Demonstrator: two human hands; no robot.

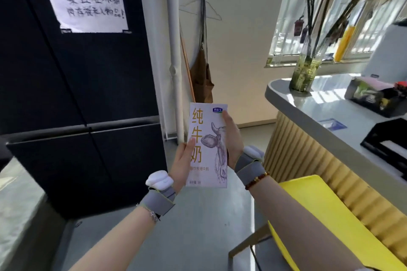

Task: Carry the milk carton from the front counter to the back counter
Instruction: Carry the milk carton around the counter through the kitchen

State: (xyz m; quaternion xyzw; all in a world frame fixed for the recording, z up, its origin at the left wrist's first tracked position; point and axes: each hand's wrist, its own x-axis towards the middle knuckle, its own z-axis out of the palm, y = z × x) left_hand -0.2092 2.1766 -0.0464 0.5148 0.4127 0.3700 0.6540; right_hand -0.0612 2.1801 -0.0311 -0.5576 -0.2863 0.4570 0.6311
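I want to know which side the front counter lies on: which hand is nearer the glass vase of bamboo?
Right. The right hand grips the milk carton on the side facing the vase on the counter; the left hand holds the carton's far side.

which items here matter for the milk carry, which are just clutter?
In the job:
milk carton, upright, off any counter
left hand, grip on its left edge
right hand, grip on its right edge
counter at right

Just lying about:
black fridge with paper note
plant vase
yellow chair
brown apron on the wall
black tray
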